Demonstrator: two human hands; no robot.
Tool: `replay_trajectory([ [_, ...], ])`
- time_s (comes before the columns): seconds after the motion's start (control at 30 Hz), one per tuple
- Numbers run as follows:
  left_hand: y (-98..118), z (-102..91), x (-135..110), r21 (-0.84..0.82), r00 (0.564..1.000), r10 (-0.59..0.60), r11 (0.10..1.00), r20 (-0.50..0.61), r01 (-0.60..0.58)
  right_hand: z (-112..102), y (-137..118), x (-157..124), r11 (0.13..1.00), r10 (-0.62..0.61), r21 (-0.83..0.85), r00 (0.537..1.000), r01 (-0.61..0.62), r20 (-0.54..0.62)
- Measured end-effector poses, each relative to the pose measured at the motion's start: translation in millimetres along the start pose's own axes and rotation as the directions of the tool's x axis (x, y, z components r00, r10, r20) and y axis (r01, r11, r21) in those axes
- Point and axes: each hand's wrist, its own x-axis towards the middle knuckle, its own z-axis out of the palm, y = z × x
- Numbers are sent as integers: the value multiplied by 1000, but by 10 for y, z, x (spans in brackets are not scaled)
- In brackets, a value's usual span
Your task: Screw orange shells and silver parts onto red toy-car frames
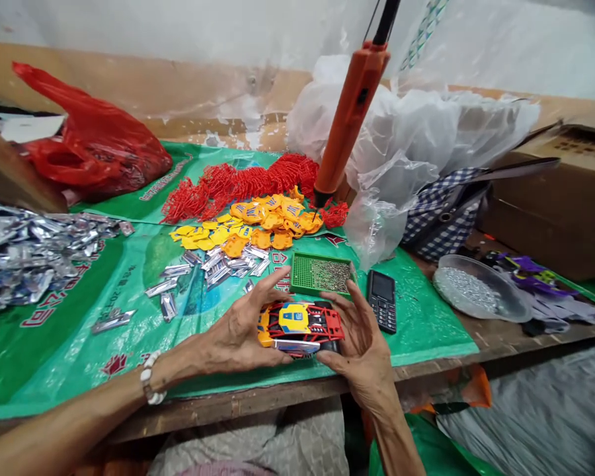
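Both my hands hold a small toy car body point(300, 326) at the table's front edge; it has a yellow top, a red cage frame and a silver side strip. My left hand point(238, 330) grips its left end, thumb beneath and fingers arched above. My right hand point(361, 347) cups its right end. Just beyond it lies a green tray of tiny screws point(322, 274). An orange powered screwdriver point(350, 119) hangs on a cord above the table, tip down.
Yellow parts point(258, 225), red frames point(242, 182) and silver strips point(218, 264) lie on the green sheet point(79, 344). A black phone point(381, 299) and a clear bowl of screws point(476, 291) sit right. Red bag point(99, 142), clear bags point(416, 145), cardboard box point(565, 192).
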Motion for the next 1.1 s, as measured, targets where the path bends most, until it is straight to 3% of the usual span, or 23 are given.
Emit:
replay_trajectory([
  [0.23, 106, -3, -78, -12, 992, -78, 997, -97, 77, -16, -16, -6, 996, 91, -6, 994, -91, 62],
  [0.33, 63, 16, -105, -29, 989, -124, 992, -78, 122, 11, -78, 4, 989, 146, 4, 988, -147, 55],
  [0.4, 33, 4, -99, 94, 996, -84, 992, -4, 84, 17, -101, 4, 986, 164, 8, 985, -165, 50],
  [0.5, 7, -42, -43, 308, 991, 27, 949, 132, -67, 16, -108, 2, 981, 192, -1, 978, -192, 77],
  [0.57, -7, -64, -1, 330, 987, 76, 936, 140, -119, 17, -109, 6, 977, 212, -7, 973, -212, 90],
  [0.73, -37, -39, 10, 285, 991, 127, 949, 38, -132, 31, -122, 23, 968, 250, -53, 964, -246, 91],
  [0.83, -12, -50, -5, 196, 1000, -11, 980, -15, 14, 22, -119, 27, 963, 267, -65, 961, -263, 75],
  [0.93, 59, -159, 24, -3, 981, -156, 988, -115, 156, 9, -119, 35, 961, 267, -80, 963, -264, 34],
  [1.03, 153, -329, 48, -164, 960, -202, 971, -193, 171, 7, -127, 53, 955, 281, -106, 960, -278, 17],
  [1.1, 212, -425, 13, -157, 947, -215, 971, -237, 182, 3, -125, 64, 939, 315, -152, 949, -309, 17],
])
